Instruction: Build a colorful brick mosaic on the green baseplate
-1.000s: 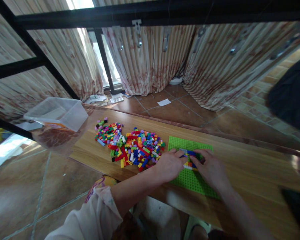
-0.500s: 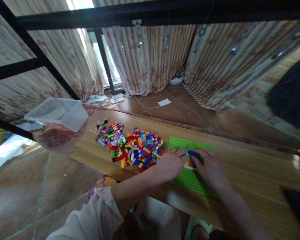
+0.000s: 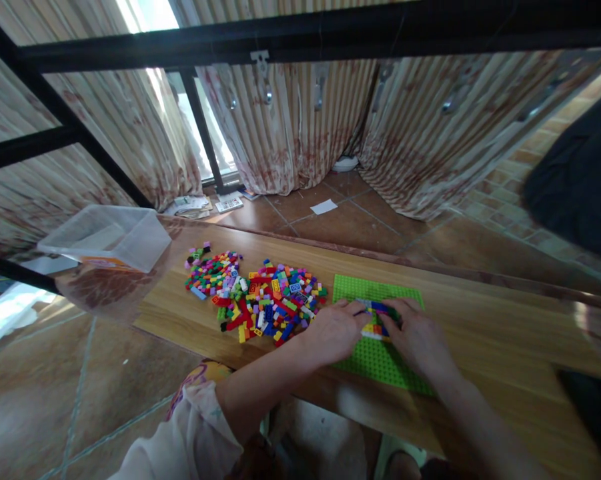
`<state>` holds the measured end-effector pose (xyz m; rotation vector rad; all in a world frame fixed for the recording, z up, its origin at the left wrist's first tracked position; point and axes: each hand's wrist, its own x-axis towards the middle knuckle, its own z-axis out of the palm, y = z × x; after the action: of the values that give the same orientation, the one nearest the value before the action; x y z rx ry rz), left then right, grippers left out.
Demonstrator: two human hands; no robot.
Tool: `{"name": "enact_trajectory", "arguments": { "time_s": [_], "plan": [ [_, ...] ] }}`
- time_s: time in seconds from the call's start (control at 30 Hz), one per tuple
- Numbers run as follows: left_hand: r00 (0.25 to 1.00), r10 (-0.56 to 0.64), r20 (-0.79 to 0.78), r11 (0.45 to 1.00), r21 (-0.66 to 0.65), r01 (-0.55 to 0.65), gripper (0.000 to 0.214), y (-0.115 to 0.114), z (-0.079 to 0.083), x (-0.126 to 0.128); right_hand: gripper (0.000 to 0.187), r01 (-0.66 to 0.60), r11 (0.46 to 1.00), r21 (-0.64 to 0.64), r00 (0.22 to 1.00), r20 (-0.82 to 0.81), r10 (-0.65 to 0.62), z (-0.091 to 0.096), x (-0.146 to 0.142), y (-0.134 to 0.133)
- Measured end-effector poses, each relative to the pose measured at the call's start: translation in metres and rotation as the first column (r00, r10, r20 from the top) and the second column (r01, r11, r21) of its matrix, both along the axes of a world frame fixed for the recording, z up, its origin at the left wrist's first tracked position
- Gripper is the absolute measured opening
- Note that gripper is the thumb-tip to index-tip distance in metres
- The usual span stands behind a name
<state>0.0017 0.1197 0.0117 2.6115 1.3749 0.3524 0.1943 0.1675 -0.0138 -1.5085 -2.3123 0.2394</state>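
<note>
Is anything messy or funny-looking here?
The bricks lie spilled in a loose heap on the table, outside the clear box. Papers lie strewn on the floor by the curtain. Nothing looks broken.

My wooden table (image 3: 480, 327): long, bare at right.
Far left: clear plastic tub (image 3: 105, 233).
Middle: loose brick pile (image 3: 255, 300).
Before me: green baseplate (image 3: 375, 363), flat.
</note>
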Motion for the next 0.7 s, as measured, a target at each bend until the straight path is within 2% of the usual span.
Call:
{"name": "enact_trajectory", "arguments": {
  "time_s": [0.2, 0.3, 0.4, 0.53, 0.7],
  "plan": [
    [0.999, 0.031, 0.022, 0.999, -0.01, -0.031, 0.026, 0.001, 0.011, -0.007, 0.03, 0.006, 1.0, -0.026, 1.0, 0.007, -0.005, 0.002, -0.001, 0.0],
    [0.992, 0.127, 0.005, 0.991, -0.039, -0.127, 0.024, 0.006, 0.024, -0.025, 0.029, -0.001, 0.999, -0.04, 1.0, 0.002, 0.001, 0.004, -0.001, -0.001],
    [0.934, 0.354, 0.04, 0.934, -0.065, -0.351, 0.022, 0.012, 0.038, -0.056, 0.027, 0.025, 0.998, -0.053, 0.999, 0.024, -0.024, 0.008, -0.003, -0.002],
    [0.839, 0.542, -0.057, 0.836, -0.065, -0.544, 0.022, 0.017, 0.045, -0.094, 0.026, 0.041, 0.993, -0.107, 0.999, 0.004, -0.041, 0.012, -0.004, -0.002],
    [0.83, 0.528, -0.179, 0.831, -0.091, -0.549, 0.022, 0.018, 0.04, -0.105, 0.029, 0.032, 0.987, -0.155, 0.99, -0.129, -0.052, 0.014, 0.0, 0.005]
  ]
}}
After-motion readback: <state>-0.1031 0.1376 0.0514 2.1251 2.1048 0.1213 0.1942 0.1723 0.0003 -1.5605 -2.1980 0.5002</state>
